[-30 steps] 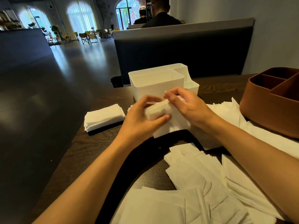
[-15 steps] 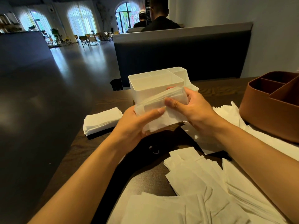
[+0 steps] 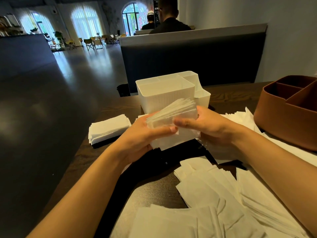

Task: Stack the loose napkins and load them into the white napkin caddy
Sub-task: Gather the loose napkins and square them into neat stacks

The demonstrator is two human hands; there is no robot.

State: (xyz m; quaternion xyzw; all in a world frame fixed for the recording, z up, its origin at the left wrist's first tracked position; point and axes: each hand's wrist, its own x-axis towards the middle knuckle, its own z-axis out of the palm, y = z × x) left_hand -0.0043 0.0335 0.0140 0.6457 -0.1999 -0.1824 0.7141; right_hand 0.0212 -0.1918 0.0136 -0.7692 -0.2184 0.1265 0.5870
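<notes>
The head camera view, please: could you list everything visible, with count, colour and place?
held napkin stack: one, white, between both hands, before the caddy
white napkin caddy: one, white, table centre
neat napkin pile: one, white, left of the caddy
loose napkins: many, white, spread near and right
brown caddy: one, brown, far right
table: one, dark wood
left hand: grips the stack
right hand: grips the stack
</notes>
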